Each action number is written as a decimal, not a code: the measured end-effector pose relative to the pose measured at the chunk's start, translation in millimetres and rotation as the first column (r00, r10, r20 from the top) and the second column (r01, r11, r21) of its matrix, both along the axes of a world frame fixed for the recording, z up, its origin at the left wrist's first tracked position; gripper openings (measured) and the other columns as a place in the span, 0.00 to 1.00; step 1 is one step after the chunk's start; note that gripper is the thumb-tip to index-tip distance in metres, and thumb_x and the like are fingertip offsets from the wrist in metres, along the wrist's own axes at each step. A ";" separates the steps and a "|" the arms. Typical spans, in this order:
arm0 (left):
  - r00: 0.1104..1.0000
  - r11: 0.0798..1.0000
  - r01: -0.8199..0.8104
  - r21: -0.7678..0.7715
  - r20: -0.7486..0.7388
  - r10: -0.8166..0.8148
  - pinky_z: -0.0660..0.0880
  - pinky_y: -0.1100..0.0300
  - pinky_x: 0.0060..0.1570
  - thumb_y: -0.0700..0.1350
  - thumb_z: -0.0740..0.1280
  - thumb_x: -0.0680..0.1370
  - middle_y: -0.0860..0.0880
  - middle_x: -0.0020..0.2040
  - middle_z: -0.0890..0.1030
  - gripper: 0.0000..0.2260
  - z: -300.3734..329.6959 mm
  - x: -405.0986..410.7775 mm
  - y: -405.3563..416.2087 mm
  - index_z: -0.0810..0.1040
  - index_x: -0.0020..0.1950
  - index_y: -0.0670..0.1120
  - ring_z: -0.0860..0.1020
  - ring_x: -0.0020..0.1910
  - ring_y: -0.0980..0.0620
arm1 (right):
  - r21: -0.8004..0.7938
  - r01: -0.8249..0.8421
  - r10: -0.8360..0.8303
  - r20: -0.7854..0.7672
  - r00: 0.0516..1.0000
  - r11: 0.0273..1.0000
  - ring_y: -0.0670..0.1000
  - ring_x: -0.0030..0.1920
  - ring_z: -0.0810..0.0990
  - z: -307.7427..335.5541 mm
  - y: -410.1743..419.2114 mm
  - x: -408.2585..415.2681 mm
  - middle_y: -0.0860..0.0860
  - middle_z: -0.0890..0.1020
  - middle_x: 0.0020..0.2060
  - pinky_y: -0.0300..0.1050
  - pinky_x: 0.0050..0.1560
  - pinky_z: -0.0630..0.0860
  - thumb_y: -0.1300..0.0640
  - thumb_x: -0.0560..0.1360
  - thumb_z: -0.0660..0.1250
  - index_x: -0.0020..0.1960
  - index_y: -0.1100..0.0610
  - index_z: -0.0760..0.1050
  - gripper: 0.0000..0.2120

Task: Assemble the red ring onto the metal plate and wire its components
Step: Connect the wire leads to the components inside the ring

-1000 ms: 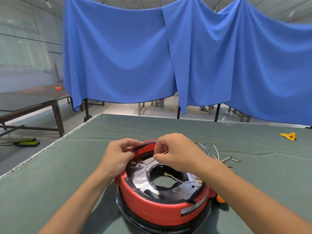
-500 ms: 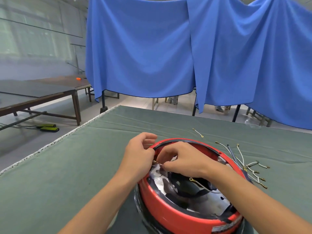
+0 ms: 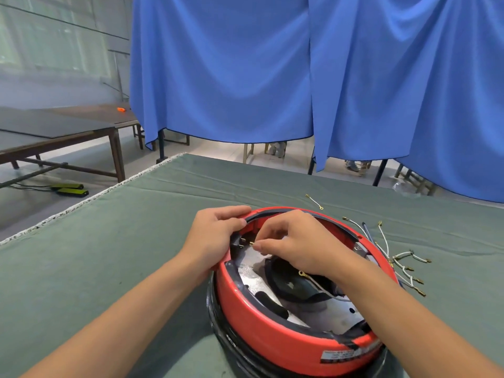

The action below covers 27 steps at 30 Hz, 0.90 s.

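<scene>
Red ring (image 3: 275,334) unmoved; left hand (image 3: 215,236) now grips its rim.

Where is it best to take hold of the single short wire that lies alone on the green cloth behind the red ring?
Probably at its middle, pinched from above. The short wire lies flat on the green cloth, clear of the red ring, with a small metal terminal at each end; the bare middle leaves both terminals free.

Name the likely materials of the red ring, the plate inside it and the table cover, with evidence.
Red ring: probably moulded plastic, smooth with a dull sheen. Plate: looks like bare metal, silvery with bright reflections. Table cover: woven cloth, matte green, creased, frayed white edge.
</scene>
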<state>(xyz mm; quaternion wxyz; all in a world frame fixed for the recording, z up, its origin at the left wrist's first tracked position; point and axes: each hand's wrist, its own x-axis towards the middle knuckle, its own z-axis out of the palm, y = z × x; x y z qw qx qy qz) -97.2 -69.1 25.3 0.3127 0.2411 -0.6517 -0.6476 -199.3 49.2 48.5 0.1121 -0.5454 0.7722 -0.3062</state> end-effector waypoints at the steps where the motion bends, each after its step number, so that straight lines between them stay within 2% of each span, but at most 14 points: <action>1: 1.000 1.000 -0.004 0.015 -0.009 0.004 0.79 0.65 0.44 0.29 0.63 0.75 0.45 0.44 0.84 0.13 -0.5 0.6 0.6 0.81 0.55 0.40 0.81 0.39 0.54 | 0.007 -0.003 0.003 0.001 1.000 1.000 0.42 0.37 0.80 -0.3 0.0 0.0 0.44 0.83 0.33 0.43 0.44 0.77 0.54 0.73 0.72 0.36 0.47 0.80 0.07; 7: 1.000 0.999 -0.015 0.048 -0.019 0.016 0.79 0.61 0.47 0.30 0.63 0.75 0.44 0.44 0.84 0.13 -1.0 -0.4 2.3 0.81 0.55 0.40 0.81 0.40 0.51 | 0.008 -0.024 0.024 -0.001 1.000 1.000 0.39 0.33 0.76 -1.8 -0.5 -0.1 0.41 0.81 0.30 0.35 0.38 0.71 0.54 0.72 0.73 0.36 0.47 0.81 0.06; 12: 0.999 0.998 -0.032 0.047 -0.019 0.033 0.79 0.61 0.46 0.30 0.64 0.75 0.44 0.44 0.84 0.12 -2.5 0.2 2.1 0.82 0.53 0.41 0.82 0.40 0.51 | 0.021 -0.032 0.033 -0.065 0.997 0.999 0.45 0.40 0.80 -2.4 -1.1 2.3 0.46 0.84 0.37 0.45 0.47 0.76 0.55 0.73 0.72 0.42 0.50 0.83 0.02; 15: 0.999 0.998 -0.028 0.055 -0.024 0.030 0.79 0.62 0.44 0.30 0.64 0.75 0.45 0.43 0.84 0.12 -2.1 -0.2 3.1 0.82 0.52 0.41 0.82 0.38 0.51 | 0.006 -0.023 0.024 -0.160 0.987 1.000 0.45 0.43 0.80 -1.6 -1.5 5.6 0.45 0.85 0.39 0.49 0.49 0.76 0.54 0.74 0.70 0.44 0.49 0.84 0.03; 18: 0.999 0.998 -0.029 0.053 -0.026 0.030 0.79 0.60 0.46 0.30 0.64 0.74 0.45 0.43 0.84 0.12 -2.1 -0.2 3.5 0.82 0.51 0.42 0.82 0.38 0.51 | -0.001 -0.018 0.017 -0.248 0.969 1.000 0.44 0.44 0.76 -0.4 -1.3 10.8 0.43 0.84 0.41 0.50 0.48 0.75 0.52 0.74 0.69 0.45 0.47 0.83 0.04; 21: 0.999 0.998 -0.029 0.057 -0.034 0.031 0.80 0.62 0.43 0.30 0.64 0.74 0.47 0.40 0.84 0.12 -2.1 -0.2 3.7 0.83 0.49 0.43 0.82 0.36 0.53 | 0.021 -0.002 0.008 -0.295 0.955 1.000 0.44 0.45 0.74 0.4 -1.4 13.2 0.43 0.84 0.43 0.50 0.48 0.75 0.52 0.75 0.68 0.46 0.46 0.83 0.05; 27: 0.999 0.999 -0.024 0.049 -0.039 0.026 0.80 0.64 0.41 0.30 0.64 0.74 0.48 0.39 0.84 0.13 -1.0 1.4 4.9 0.83 0.46 0.45 0.82 0.35 0.55 | 0.031 0.008 0.002 -0.326 0.946 0.999 0.47 0.44 0.76 1.8 0.0 16.0 0.43 0.83 0.41 0.50 0.47 0.75 0.54 0.74 0.67 0.45 0.46 0.83 0.06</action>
